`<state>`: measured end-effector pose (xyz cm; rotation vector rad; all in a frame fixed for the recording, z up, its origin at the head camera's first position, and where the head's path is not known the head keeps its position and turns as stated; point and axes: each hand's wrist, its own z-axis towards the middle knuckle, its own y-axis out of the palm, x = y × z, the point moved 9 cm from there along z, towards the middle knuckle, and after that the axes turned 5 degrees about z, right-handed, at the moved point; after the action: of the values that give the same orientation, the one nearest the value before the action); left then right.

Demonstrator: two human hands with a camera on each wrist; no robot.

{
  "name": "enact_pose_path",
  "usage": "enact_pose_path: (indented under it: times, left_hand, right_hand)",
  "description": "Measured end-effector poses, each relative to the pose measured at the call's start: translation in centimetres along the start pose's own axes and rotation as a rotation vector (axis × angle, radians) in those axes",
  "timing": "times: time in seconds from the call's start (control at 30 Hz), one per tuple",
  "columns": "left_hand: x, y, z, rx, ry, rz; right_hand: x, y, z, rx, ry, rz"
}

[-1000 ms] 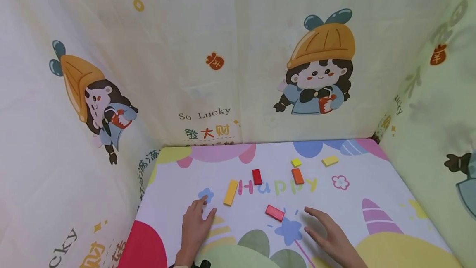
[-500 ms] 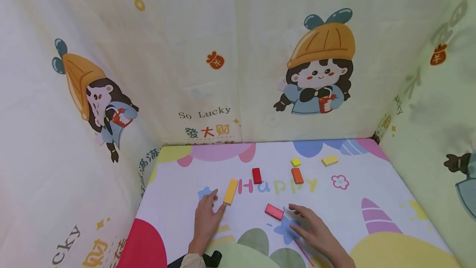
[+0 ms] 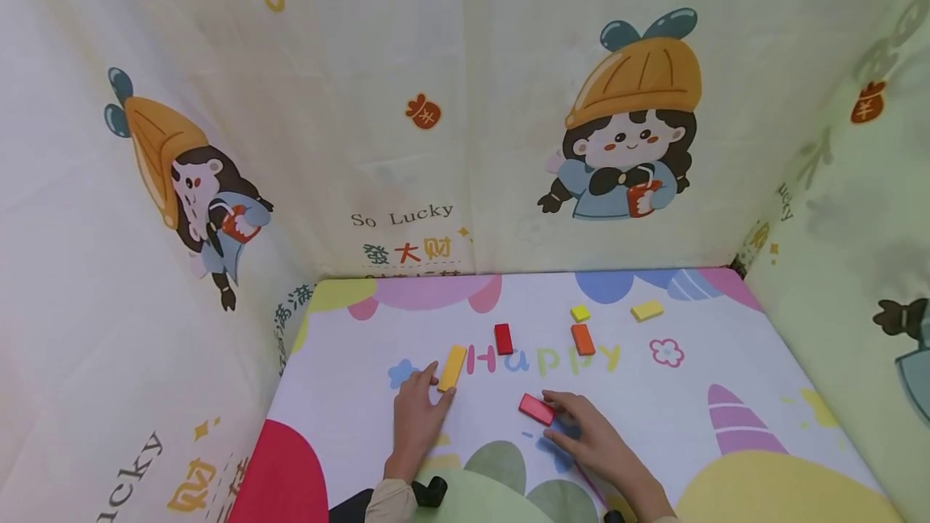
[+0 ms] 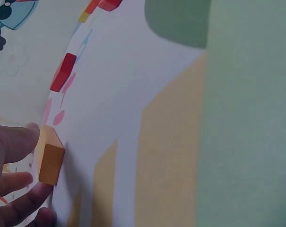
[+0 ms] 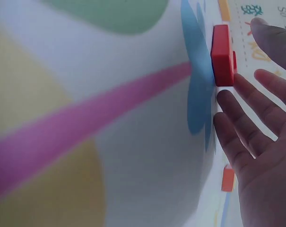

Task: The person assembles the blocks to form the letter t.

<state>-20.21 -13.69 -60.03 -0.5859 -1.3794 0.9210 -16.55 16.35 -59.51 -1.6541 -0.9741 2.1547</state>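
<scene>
A yellow-orange block (image 3: 452, 368) lies on the patterned table, and my left hand (image 3: 421, 418) is right at its near end. In the left wrist view, the thumb (image 4: 21, 142) is on one side of this block and the fingertips (image 4: 41, 191) on the other, spread around it without closing. Further right lies a pinkish-red block (image 3: 536, 409). My right hand (image 3: 592, 434) reaches to its right end, thumb and fingers apart. The right wrist view has the fingers (image 5: 247, 127) loosely extended beside that red block (image 5: 221, 56).
Behind the hands lie a dark red block (image 3: 504, 339), an orange block (image 3: 583, 340), a small yellow block (image 3: 580, 313) and a pale yellow block (image 3: 647, 311). A printed curtain (image 3: 501, 103) stands around the back and sides of the table (image 3: 349, 361).
My left hand has moved right and forward up to the yellow-orange block. The right hand has moved left and forward to the pinkish-red block. The blocks stay in place on the table.
</scene>
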Motion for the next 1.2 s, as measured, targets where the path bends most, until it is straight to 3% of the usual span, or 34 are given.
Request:
enact_pose_path:
  times: [0.27, 0.4, 0.7, 0.97, 1.2]
  left_hand:
    - [0.5, 0.1, 0.1, 0.065, 0.019, 0.064]
    - [0.8, 0.1, 0.1, 0.083, 0.014, 0.099]
    - [0.9, 0.5, 0.4, 0.086, -0.035, 0.171]
    - [1.5, -0.1, 0.3, 0.141, -0.004, 0.173]
    - [1.7, 0.1, 0.4, 0.149, -0.008, 0.2]
  right_hand:
    - [0.2, 1.0, 0.8, -0.054, 0.12, -0.031]
    - [0.2, 1.2, 1.1, -0.059, 0.13, -0.054]
    - [-0.1, 1.2, 1.6, -0.032, 0.089, -0.105]
    - [-0.3, 1.4, 2.0, -0.009, 0.043, -0.151]
    - [-0.7, 1.4, 2.1, 0.018, -0.056, -0.166]
